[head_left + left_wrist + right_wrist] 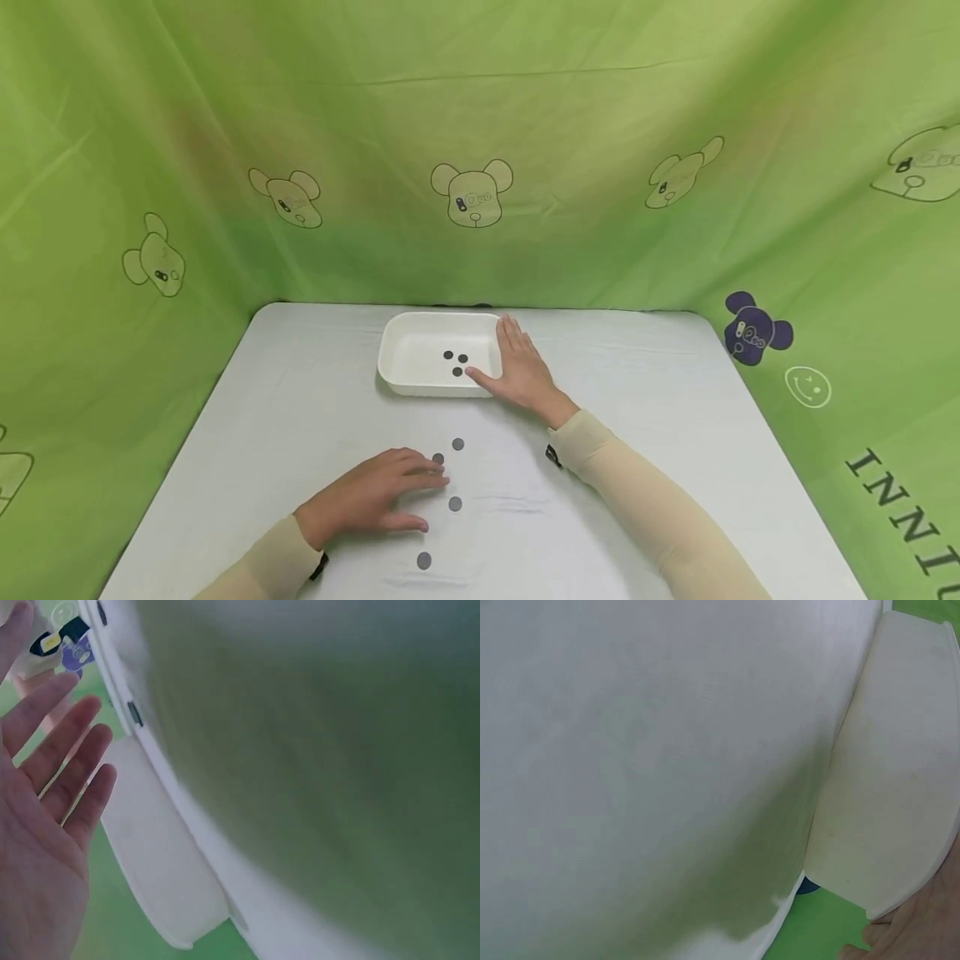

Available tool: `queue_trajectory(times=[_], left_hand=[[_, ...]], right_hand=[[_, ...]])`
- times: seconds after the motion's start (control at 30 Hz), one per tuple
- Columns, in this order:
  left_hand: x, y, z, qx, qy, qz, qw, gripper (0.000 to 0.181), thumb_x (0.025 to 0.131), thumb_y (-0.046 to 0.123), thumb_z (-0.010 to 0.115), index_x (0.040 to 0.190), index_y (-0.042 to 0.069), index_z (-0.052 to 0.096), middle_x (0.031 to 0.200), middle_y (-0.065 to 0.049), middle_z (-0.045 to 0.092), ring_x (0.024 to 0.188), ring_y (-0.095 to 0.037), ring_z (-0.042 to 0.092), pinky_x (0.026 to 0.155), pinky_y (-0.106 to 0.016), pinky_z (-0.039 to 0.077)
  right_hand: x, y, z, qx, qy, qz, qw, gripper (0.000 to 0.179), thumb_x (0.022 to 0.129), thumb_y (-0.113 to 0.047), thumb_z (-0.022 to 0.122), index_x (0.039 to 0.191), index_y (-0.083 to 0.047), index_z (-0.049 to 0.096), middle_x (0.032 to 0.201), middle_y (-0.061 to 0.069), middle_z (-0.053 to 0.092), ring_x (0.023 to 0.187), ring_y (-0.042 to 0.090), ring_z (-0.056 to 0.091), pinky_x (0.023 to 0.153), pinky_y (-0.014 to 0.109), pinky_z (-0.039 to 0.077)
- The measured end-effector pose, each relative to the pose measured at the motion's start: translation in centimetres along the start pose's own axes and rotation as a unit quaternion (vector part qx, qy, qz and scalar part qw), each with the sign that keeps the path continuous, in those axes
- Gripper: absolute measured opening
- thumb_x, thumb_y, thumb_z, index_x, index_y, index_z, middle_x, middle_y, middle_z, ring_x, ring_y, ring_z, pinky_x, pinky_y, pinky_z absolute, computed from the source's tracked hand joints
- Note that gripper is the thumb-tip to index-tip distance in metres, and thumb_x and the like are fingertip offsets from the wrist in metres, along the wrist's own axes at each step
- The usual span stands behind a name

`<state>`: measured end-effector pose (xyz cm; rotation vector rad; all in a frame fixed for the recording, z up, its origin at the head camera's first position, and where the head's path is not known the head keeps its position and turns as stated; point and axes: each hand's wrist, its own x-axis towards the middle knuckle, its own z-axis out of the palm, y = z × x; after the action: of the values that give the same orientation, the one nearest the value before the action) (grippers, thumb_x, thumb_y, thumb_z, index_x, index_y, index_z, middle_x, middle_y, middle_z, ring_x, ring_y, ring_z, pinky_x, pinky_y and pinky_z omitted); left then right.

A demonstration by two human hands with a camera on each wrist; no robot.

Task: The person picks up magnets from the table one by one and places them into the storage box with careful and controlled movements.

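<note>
A white rectangular tray (438, 389) stands toward the back of the table, with three dark round discs (462, 358) on its floor. My right hand (519, 373) rests on the tray's right end, its fingers straight along the rim and its thumb reaching over the inside. Several grey discs (455, 503) lie scattered on the table in front of the tray. Beside them, my left hand (378, 493) hovers with fingers spread, partly covering one disc (438, 458). Its palm and parted fingers show at the left of the left wrist view, holding nothing.
A pale cloth covers the table (645, 367). Green curtains (480, 100) with printed bear heads hang around its back and sides. Slight creases run across the cloth near the discs.
</note>
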<state>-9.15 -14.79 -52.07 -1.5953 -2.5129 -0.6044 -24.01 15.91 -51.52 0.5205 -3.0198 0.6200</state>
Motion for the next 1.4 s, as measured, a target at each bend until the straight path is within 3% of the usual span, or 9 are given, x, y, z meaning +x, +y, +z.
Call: queue_trajectory(times=[0.2,0.4,0.6,0.77,1.03,1.4], left_hand=[[-0.4,0.6,0.5,-0.004,-0.032,0.009,0.9994,0.057,0.091,0.056,0.082,0.138,0.023,0.074,0.128,0.009,0.069,0.120,-0.011,0.063,0.107,-0.028,0.052],[-0.6,1.2,0.4,-0.015,-0.051,0.005,0.9986,0.062,0.083,0.062,0.085,0.133,0.026,0.076,0.122,0.013,0.067,0.111,-0.007,0.062,0.100,-0.022,0.052],[-0.4,1.7,0.1,-0.024,-0.069,0.010,0.9973,0.047,0.081,0.057,0.089,0.117,0.029,0.078,0.107,0.015,0.066,0.095,-0.002,0.059,0.090,-0.014,0.048],[-0.2,1.9,0.2,-0.033,-0.080,0.014,0.9962,0.040,0.078,0.051,0.092,0.109,0.029,0.077,0.101,0.016,0.066,0.089,0.001,0.056,0.090,-0.011,0.046],[0.0,2.1,0.5,-0.029,-0.082,0.035,0.9956,0.032,0.077,0.046,0.093,0.100,0.030,0.077,0.095,0.016,0.064,0.084,0.002,0.052,0.085,-0.006,0.041],[0.1,2.5,0.4,-0.015,-0.105,0.019,0.9941,0.023,0.077,0.041,0.093,0.088,0.034,0.074,0.093,0.021,0.064,0.083,0.004,0.051,0.083,-0.005,0.037]], right_hand=[[0.1,0.0,0.0,-0.004,0.005,-0.001,1.0000,0.116,0.099,-0.075,0.053,0.169,0.005,0.007,0.178,0.023,0.006,0.167,0.036,0.005,0.136,0.046,0.007],[0.1,0.0,0.1,-0.005,-0.001,0.000,1.0000,0.116,0.099,-0.076,0.051,0.169,0.004,0.006,0.179,0.023,0.005,0.167,0.035,0.005,0.136,0.045,0.006],[0.0,0.0,0.0,0.001,-0.001,0.001,1.0000,0.115,0.099,-0.074,0.053,0.169,0.004,0.006,0.179,0.020,0.000,0.167,0.036,0.005,0.136,0.045,0.006],[0.0,-0.2,0.0,0.000,0.001,-0.002,1.0000,0.115,0.099,-0.073,0.054,0.169,0.006,0.008,0.178,0.023,0.004,0.166,0.037,0.006,0.136,0.047,0.007],[0.0,-0.2,-0.1,0.009,-0.002,0.001,1.0000,0.115,0.099,-0.073,0.054,0.169,0.005,0.006,0.179,0.020,0.000,0.167,0.034,0.003,0.136,0.046,0.005],[0.0,-0.1,0.0,0.006,0.009,-0.004,0.9999,0.114,0.100,-0.073,0.054,0.169,0.006,0.009,0.178,0.024,0.008,0.166,0.037,0.008,0.136,0.047,0.008]])
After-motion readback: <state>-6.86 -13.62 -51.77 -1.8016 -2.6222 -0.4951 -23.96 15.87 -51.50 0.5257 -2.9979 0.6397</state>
